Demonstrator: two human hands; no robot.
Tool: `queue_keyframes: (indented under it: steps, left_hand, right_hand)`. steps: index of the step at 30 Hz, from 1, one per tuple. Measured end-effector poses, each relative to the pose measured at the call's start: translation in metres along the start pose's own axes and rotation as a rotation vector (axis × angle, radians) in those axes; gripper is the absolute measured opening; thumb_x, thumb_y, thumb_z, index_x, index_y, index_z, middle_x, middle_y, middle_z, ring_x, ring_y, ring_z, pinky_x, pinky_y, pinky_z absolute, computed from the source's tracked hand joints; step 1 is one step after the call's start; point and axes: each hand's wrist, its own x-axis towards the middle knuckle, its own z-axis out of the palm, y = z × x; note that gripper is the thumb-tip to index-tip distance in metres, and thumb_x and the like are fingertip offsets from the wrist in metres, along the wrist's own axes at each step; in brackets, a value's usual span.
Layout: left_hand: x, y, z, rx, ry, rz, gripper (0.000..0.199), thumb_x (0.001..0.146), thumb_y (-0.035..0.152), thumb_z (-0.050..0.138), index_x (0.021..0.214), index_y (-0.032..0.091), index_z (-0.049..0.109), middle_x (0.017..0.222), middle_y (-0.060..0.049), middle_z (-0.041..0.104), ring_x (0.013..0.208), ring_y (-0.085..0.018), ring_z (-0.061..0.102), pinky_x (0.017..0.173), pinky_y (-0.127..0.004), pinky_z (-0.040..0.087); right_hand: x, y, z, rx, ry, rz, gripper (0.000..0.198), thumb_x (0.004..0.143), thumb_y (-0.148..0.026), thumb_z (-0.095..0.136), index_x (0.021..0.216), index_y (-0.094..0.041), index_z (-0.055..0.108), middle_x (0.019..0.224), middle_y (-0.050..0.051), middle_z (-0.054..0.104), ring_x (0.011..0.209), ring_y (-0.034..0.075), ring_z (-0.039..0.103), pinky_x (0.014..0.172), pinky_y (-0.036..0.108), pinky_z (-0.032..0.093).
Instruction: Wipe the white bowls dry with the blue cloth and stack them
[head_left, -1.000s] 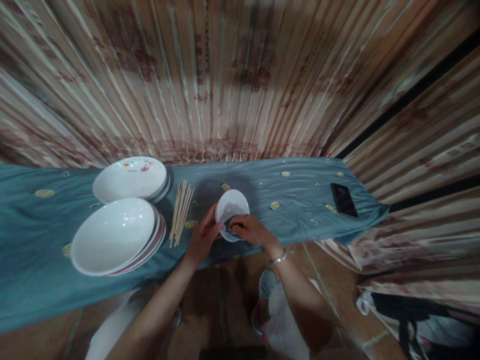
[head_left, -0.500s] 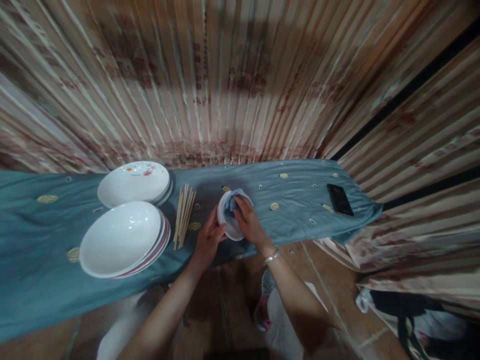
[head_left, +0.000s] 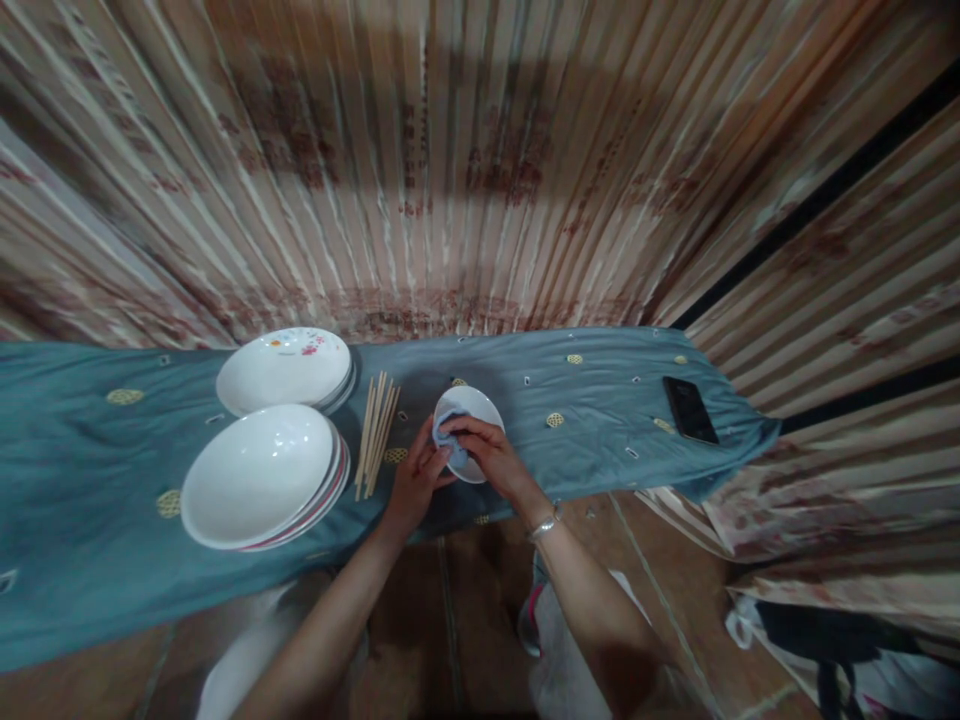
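A small white bowl (head_left: 480, 402) is tilted toward me over the front part of the cloth-covered table. My left hand (head_left: 418, 478) grips its left side, thumb near the rim. Bunched in the fingers of my right hand (head_left: 491, 458) is a light blue cloth (head_left: 450, 425), pressed against the bowl's left inner wall. Just left of my hands lies a loose bundle of wooden chopsticks (head_left: 377, 435). Farther left stand a stack of white bowls (head_left: 259, 480) and, behind it, a stack of flower-patterned plates (head_left: 289, 370).
A blue-green tablecloth (head_left: 592, 440) with yellow pineapple prints covers the narrow table. At its right end lies a black phone (head_left: 688, 408). A pleated curtain (head_left: 465, 230) hangs behind, and a dark bag (head_left: 832, 640) sits at the lower right.
My right hand has moved the blue cloth from the bowl's upper rim to its left inner side. The bowl's opening now faces me more. The view has shifted slightly left.
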Motion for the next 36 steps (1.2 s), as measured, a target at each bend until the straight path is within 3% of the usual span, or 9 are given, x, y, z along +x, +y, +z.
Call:
queue_keyframes:
  steps: [5, 12, 15, 19, 22, 25, 30, 36]
  left_hand:
    - [0.002, 0.011, 0.0, 0.039, -0.068, -0.013, 0.08, 0.07, 0.039, 0.075, 0.143, 0.021, 0.047, 0.095, -0.004, 0.073, 0.093, -0.026, 0.069, 0.076, -0.039, 0.061]
    - [-0.003, 0.01, -0.003, 0.035, -0.099, 0.004, 0.084, 0.072, 0.043, 0.073, 0.147, 0.02, 0.041, 0.108, -0.007, 0.072, 0.102, -0.027, 0.068, 0.081, -0.039, 0.06]
    - [-0.005, 0.008, -0.002, 0.005, -0.117, 0.007, 0.084, 0.072, 0.043, 0.073, 0.147, 0.021, 0.041, 0.115, -0.009, 0.071, 0.104, -0.028, 0.067, 0.082, -0.039, 0.059]
    - [-0.005, 0.005, -0.003, -0.017, -0.122, 0.0, 0.084, 0.073, 0.044, 0.074, 0.147, 0.021, 0.041, 0.117, -0.009, 0.071, 0.105, -0.027, 0.067, 0.083, -0.039, 0.059]
    - [-0.005, 0.004, -0.005, -0.01, -0.11, -0.002, 0.084, 0.073, 0.045, 0.074, 0.146, 0.02, 0.042, 0.113, -0.008, 0.071, 0.104, -0.027, 0.066, 0.083, -0.039, 0.059]
    - [-0.005, 0.003, -0.005, 0.002, -0.101, 0.001, 0.082, 0.073, 0.046, 0.073, 0.145, 0.021, 0.044, 0.112, -0.008, 0.071, 0.104, -0.027, 0.066, 0.082, -0.039, 0.059]
    - [-0.005, -0.001, -0.003, 0.003, -0.123, 0.011, 0.083, 0.073, 0.048, 0.073, 0.146, 0.021, 0.044, 0.121, -0.011, 0.068, 0.108, -0.029, 0.065, 0.083, -0.039, 0.058]
    - [-0.003, -0.001, -0.001, 0.02, -0.09, 0.016, 0.085, 0.071, 0.05, 0.074, 0.145, 0.02, 0.045, 0.117, -0.01, 0.069, 0.106, -0.03, 0.065, 0.082, -0.041, 0.059]
  right_hand:
    - [0.003, 0.003, -0.004, 0.076, 0.055, 0.072, 0.015, 0.07, -0.027, 0.062, 0.078, -0.022, 0.074, 0.079, -0.001, 0.069, 0.068, 0.013, 0.056, 0.065, 0.023, 0.044]
    - [0.01, 0.016, -0.006, 0.014, 0.103, -0.001, 0.024, 0.08, -0.032, 0.061, 0.1, -0.027, 0.072, 0.106, 0.0, 0.068, 0.089, 0.016, 0.062, 0.079, 0.027, 0.049]
    - [0.014, 0.019, -0.012, -0.255, 0.153, -0.148, 0.031, 0.086, -0.029, 0.053, 0.112, -0.025, 0.068, 0.119, 0.004, 0.063, 0.109, 0.019, 0.059, 0.097, 0.034, 0.046]
    - [0.01, 0.015, -0.018, -0.847, 0.174, -0.305, 0.041, 0.09, -0.016, 0.041, 0.127, -0.016, 0.059, 0.13, 0.014, 0.057, 0.126, 0.024, 0.049, 0.111, 0.044, 0.036]
    - [0.001, 0.009, -0.02, -1.198, 0.163, -0.245, 0.041, 0.09, -0.012, 0.04, 0.127, -0.012, 0.058, 0.131, 0.018, 0.057, 0.123, 0.029, 0.049, 0.107, 0.049, 0.039]
    - [-0.007, 0.006, -0.026, -1.352, 0.096, -0.184, 0.035, 0.087, -0.01, 0.045, 0.115, -0.014, 0.065, 0.12, 0.017, 0.063, 0.11, 0.029, 0.055, 0.1, 0.046, 0.043]
    - [-0.018, 0.006, -0.037, -1.221, -0.068, -0.129, 0.025, 0.084, -0.009, 0.047, 0.093, -0.017, 0.069, 0.097, 0.009, 0.07, 0.093, 0.021, 0.062, 0.091, 0.035, 0.048]
    - [-0.018, 0.006, -0.034, -0.78, -0.207, -0.031, 0.026, 0.082, -0.009, 0.048, 0.09, -0.019, 0.071, 0.094, 0.004, 0.072, 0.089, 0.016, 0.065, 0.085, 0.029, 0.048]
